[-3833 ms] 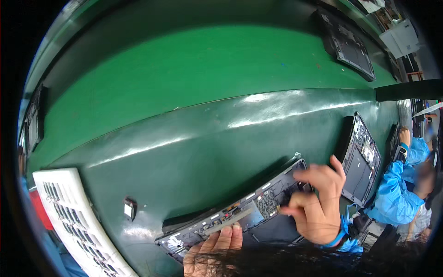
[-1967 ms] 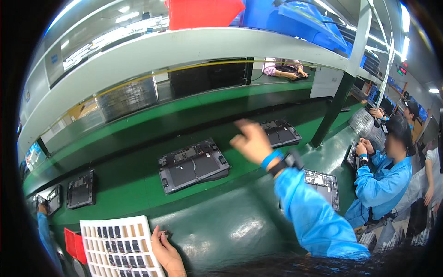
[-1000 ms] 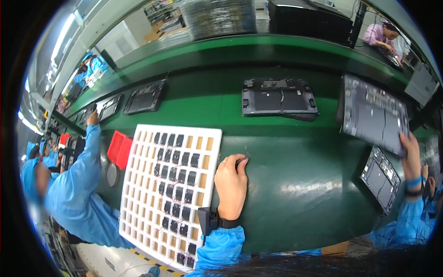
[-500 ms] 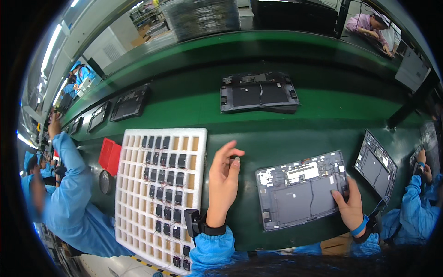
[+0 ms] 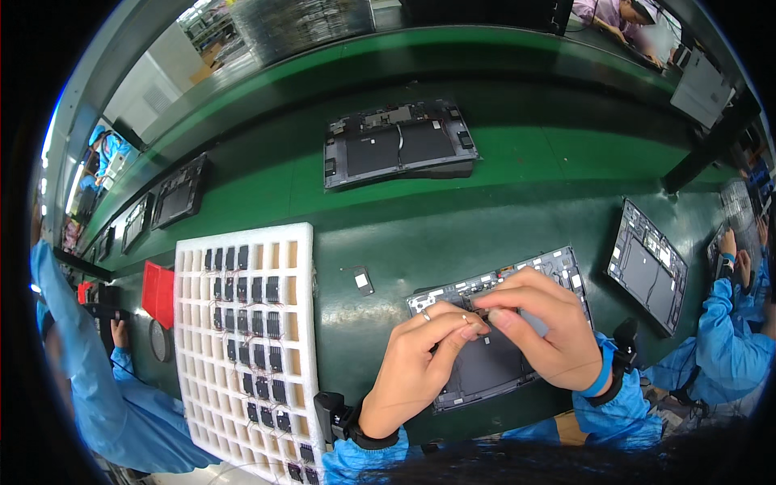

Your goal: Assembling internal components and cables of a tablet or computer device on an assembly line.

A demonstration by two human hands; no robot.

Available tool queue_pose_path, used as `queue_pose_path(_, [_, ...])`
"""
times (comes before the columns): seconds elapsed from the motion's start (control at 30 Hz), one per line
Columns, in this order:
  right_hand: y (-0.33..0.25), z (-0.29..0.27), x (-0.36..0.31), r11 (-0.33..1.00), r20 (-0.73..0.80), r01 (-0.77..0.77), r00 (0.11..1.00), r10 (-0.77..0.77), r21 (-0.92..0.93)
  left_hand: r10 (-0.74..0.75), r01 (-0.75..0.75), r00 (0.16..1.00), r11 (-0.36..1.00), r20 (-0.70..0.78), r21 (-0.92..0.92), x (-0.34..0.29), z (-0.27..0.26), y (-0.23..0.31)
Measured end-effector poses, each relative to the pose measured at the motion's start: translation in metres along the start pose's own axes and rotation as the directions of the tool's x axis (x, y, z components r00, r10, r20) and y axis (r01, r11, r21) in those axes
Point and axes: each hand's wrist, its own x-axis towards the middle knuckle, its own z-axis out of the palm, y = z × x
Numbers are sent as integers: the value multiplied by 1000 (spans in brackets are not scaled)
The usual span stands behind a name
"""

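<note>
My left hand (image 5: 424,360) and my right hand (image 5: 546,327) meet fingertip to fingertip above an opened flat device housing (image 5: 477,368), probably a tablet or thin laptop. Both are closed in a pinch around something small and dark, mostly hidden by the fingers. The housing is dark grey, with white patches and circuit parts along its far edge and a large flat panel in the middle. My hands cover much of it. A small black module (image 5: 361,280) with a white label lies on the green table, beyond my left hand.
At left stands a white foam tray (image 5: 303,283) partly filled with black modules, beside a red bin (image 5: 158,295) and a round dark dish (image 5: 160,341). Another opened housing (image 5: 400,145) rests on the green belt (image 5: 517,166); one more (image 5: 647,267) leans at right. Co-workers in blue sit on both sides.
My left hand has come from beside the tray to over the housing and closed. The right hand has let go of the housing's edge and joined it. The whole view has shifted.
</note>
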Motion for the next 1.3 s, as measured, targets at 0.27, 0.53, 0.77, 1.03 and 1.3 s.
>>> queue_pose_path(0.27, [9,1,14,985,99,142,986,-132,-103,-4,-9,993,994,120,107,1,-1,-1])
queue_pose_path(0.53, [32,33,-4,638,42,-326,907,419,698,-140,117,951,988,-274,-100,0,29,-9])
queue_pose_path(0.77, [32,39,-17,513,-7,-320,844,536,797,-173,105,888,978,-426,-178,3,53,-12])
queue_pose_path(1.03, [56,-33,3,800,22,15,1000,-2,-600,-290,219,835,955,-468,-201,4,26,-18])
queue_pose_path(1.3, [84,-37,19,822,86,134,991,-104,-554,-294,211,842,951,-453,-225,2,31,-27])
